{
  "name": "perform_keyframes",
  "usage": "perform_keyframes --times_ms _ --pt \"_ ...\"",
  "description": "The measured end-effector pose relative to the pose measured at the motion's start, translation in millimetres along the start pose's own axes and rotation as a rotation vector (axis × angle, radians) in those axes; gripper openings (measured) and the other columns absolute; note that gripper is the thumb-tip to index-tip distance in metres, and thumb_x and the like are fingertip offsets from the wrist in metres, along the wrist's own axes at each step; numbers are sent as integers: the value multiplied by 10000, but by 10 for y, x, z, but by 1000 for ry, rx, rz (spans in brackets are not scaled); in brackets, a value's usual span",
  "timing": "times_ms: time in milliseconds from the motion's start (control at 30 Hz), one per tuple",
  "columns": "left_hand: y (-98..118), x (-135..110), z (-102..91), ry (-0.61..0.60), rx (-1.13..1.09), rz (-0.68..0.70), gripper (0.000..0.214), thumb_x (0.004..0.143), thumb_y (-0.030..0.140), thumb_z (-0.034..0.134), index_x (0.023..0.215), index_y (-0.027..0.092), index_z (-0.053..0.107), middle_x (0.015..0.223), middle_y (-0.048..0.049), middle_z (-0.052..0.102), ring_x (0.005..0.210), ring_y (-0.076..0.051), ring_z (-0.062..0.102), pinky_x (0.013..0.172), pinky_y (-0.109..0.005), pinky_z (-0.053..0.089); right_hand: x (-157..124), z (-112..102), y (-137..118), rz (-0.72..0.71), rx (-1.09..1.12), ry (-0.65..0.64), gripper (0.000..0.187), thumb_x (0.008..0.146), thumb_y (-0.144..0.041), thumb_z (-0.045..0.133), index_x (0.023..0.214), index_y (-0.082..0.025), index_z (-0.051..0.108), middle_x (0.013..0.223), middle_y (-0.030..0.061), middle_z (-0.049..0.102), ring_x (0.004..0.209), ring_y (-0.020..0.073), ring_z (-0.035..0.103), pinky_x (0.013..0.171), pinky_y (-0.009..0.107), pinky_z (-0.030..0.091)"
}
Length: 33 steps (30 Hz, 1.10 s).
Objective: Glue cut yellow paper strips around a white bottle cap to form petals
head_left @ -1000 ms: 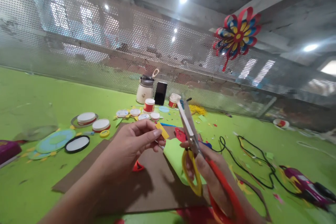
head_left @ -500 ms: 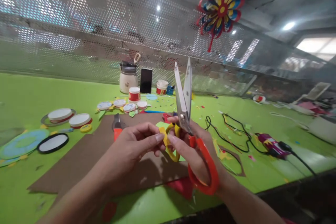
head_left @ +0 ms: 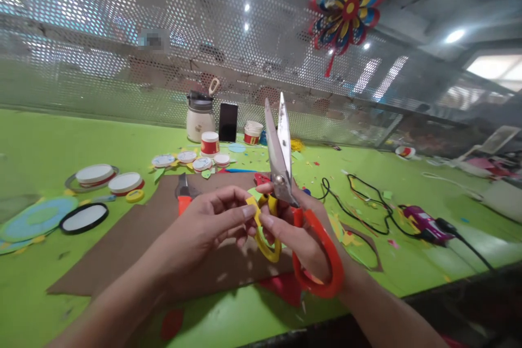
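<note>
above the near edge of the green worktop [head_left: 134, 136], over a brown board [head_left: 134, 242], left hand [head_left: 214, 220] pinches a yellow strip [head_left: 252, 204] between thumb and fingers. right hand [head_left: 304, 239], just beside it, is closed round scissors [head_left: 278, 179], blades parted and pointing up, thumb tip at the strip's lower end, though whether it presses there i cannot tell. orange-handled tool [head_left: 185, 205] lies on the board, left of the scissors; white jug [head_left: 199, 125] and dark phone [head_left: 228, 122] stand toward the worktop's far edge.
</note>
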<state>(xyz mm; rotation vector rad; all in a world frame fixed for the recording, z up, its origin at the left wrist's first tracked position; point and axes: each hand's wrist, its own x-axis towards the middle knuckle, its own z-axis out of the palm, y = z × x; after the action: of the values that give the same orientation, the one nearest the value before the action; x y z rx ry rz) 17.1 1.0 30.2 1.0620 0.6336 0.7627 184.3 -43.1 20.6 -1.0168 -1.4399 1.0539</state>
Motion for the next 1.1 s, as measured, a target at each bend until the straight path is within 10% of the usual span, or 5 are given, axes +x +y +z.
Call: perform_keyframes --times_ms 400,833,1100 --pt "27 48 -129 -118 333 -57 160 772 311 698 716 165 663 663 -24 653 600 -118 544 557 -210 423 25 -70 -30 -16 -7 -35 330 827 -272 625 1147 -222 565 754 -25 518 583 99 467 532 257 401" --pt "-10 2 -83 105 197 130 103 807 276 682 735 203 669 688 32 645 661 -86 556 662 -187 443 27 -9 30 -78 -181 161 365 894 -434 533 1197 -230 531 812 9 580 621 119 517 565 259 440" --pt "288 -172 11 210 244 310 61 788 242 682 742 203 688 777 3 687 736 -121 600 710 -222 450 -94 -161 -159 -180 -482 -69 505 906 -610 373 1057 -186 603 738 37 590 625 142 515 562 268 424"
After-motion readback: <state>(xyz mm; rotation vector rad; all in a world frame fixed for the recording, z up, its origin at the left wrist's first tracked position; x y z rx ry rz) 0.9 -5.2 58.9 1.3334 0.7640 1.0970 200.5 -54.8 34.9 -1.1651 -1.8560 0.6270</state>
